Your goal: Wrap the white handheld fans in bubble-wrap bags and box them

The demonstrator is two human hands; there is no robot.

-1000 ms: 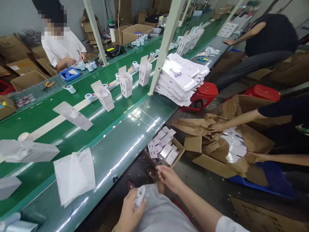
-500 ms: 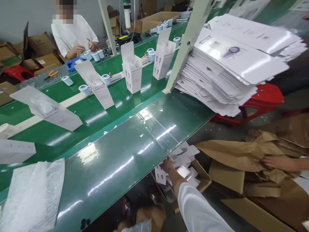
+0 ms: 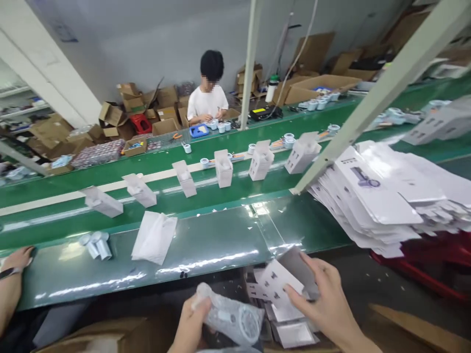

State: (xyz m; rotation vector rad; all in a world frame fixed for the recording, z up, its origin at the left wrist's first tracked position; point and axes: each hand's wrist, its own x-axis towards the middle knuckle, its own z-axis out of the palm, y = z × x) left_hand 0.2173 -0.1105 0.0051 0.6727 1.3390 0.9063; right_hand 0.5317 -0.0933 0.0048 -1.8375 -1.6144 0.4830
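Observation:
My left hand (image 3: 193, 316) grips one end of a pale blue device (image 3: 235, 314) wrapped in clear bubble film, with a round ring at its other end. My right hand (image 3: 327, 299) holds a white printed carton (image 3: 281, 284) between thumb and fingers, its grey inside facing up. Both hands are in front of the bench's near edge, the device left of the carton. Below the right hand, more white cartons (image 3: 294, 334) lie in a box whose sides are mostly hidden.
Upright white cartons (image 3: 223, 169) stand in a row along the green conveyor (image 3: 165, 198). On the glass-topped bench lie bubble bags (image 3: 154, 238) and pale blue parts (image 3: 97, 245). Flat cartons (image 3: 382, 196) are stacked right, beside a slanted post (image 3: 368, 98). Another person's hand (image 3: 18, 260) rests far left; a co-worker (image 3: 208, 100) sits opposite.
My right hand has come up out of the box of cartons with one carton. My left hand with the wrapped device has risen into view. The camera has turned left.

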